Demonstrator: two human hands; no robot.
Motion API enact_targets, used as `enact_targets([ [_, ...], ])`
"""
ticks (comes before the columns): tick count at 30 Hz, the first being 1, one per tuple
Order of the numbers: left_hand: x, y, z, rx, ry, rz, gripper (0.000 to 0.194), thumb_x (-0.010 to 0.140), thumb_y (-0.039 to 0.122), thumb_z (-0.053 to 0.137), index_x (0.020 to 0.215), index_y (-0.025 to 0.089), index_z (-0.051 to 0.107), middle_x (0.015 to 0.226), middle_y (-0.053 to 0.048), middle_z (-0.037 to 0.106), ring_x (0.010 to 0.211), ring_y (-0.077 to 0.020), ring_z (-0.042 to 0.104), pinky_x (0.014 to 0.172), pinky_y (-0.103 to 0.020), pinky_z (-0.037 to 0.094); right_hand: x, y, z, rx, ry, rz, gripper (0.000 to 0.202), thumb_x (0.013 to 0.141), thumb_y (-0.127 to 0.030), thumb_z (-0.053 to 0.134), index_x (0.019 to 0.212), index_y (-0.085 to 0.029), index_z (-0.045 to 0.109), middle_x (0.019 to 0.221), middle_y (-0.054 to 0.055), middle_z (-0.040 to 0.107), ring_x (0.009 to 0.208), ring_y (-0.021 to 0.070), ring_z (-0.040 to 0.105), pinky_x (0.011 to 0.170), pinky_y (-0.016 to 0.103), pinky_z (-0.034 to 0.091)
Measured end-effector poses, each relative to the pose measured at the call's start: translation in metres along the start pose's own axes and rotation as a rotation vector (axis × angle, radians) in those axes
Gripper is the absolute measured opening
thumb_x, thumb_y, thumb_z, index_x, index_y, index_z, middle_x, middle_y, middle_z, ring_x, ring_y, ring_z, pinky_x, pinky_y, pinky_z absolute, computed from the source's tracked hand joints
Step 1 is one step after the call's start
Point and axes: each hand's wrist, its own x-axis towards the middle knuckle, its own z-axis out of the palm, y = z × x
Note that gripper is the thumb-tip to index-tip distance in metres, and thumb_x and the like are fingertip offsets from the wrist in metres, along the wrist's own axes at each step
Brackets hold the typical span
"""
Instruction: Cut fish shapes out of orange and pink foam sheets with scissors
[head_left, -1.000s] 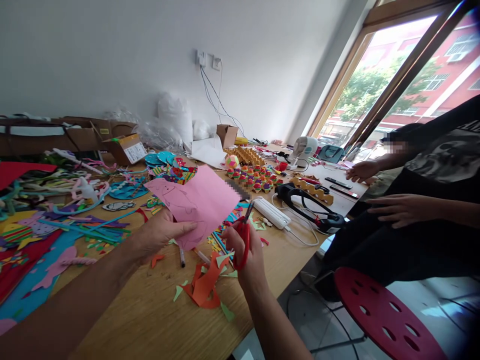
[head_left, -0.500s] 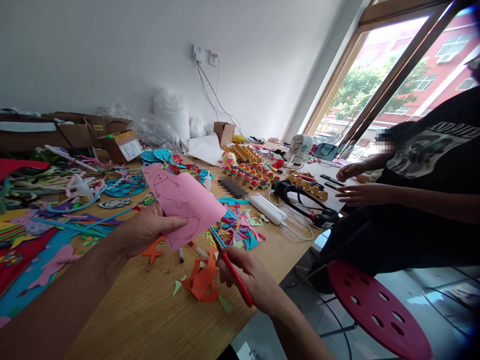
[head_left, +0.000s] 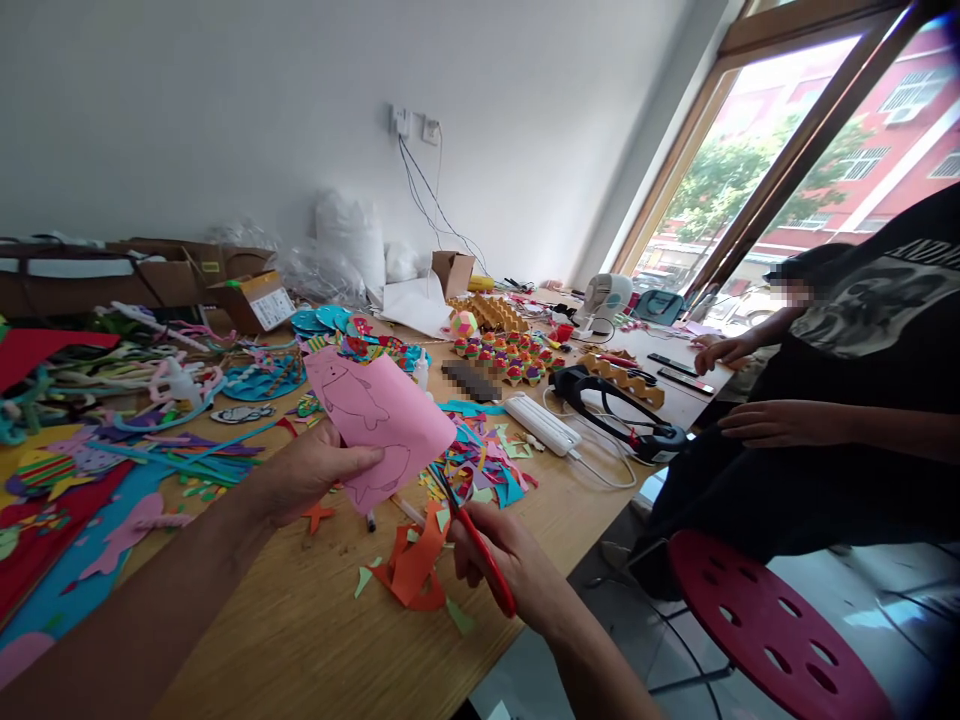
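Between thumb and fingers, my left hand [head_left: 319, 470] grips a sheet of pink paper [head_left: 401, 415] that bends over at its right side. Fish-like outlines are drawn on the sheet in dark pen. My right hand [head_left: 502, 555] is closed round the red handles of a pair of scissors [head_left: 487, 565]. The blades point up and left, near the lower right edge of the paper; whether they touch it I cannot tell. Below them on the wooden table [head_left: 300, 620] lie orange paper scraps [head_left: 412, 570] and a small orange star shape [head_left: 318, 517].
Colourful paper scraps [head_left: 487, 460] and a white power strip [head_left: 544, 424] lie past my right hand. A black strapped device [head_left: 607, 405] is beside them. Left are pipe cleaners [head_left: 135, 370] and a pink paper fish [head_left: 124, 540]. A person [head_left: 847, 400] stands right, by a red stool [head_left: 780, 630].
The view has shifted slightly. Both hands keep hold of the pink paper and scissors, close to each other. The other person's nearer hand has drawn back from the table toward their body.
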Motion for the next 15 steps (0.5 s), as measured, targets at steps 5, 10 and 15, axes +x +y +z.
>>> enact_targets([
  [5,0.004,-0.008,0.002,0.033,-0.014,0.080,0.035,0.061,0.031,0.083,0.093,0.020,0.075,0.093,-0.007,0.079,0.092,-0.0293,0.071,0.079,-0.036,0.055,-0.010,0.014,-0.020,-0.660,0.174,0.034,0.028,0.085,-0.034,0.055,0.062,-0.019,0.054,0.057,0.001,0.057,0.053,0.0151,0.047,0.050,0.026,0.026],
  [10,0.006,-0.007,0.005,0.096,0.053,0.120,0.038,0.058,0.034,0.085,0.093,0.020,0.075,0.090,-0.006,0.079,0.093,-0.0313,0.070,0.083,-0.040,0.054,-0.009,0.019,-0.044,-1.165,0.109,0.245,0.025,0.089,-0.032,0.050,0.081,-0.019,0.069,0.075,0.011,0.072,0.062,0.0216,0.060,0.050,0.028,0.021],
  [15,-0.004,0.002,0.002,0.088,0.164,0.172,0.035,0.056,0.036,0.086,0.087,0.022,0.075,0.091,-0.003,0.080,0.095,-0.0296,0.070,0.084,-0.037,0.054,-0.002,0.020,-0.055,-1.265,0.066,0.306,0.035,0.093,-0.034,0.045,0.080,-0.016,0.071,0.083,0.018,0.074,0.071,0.0273,0.067,0.050,0.030,0.025],
])
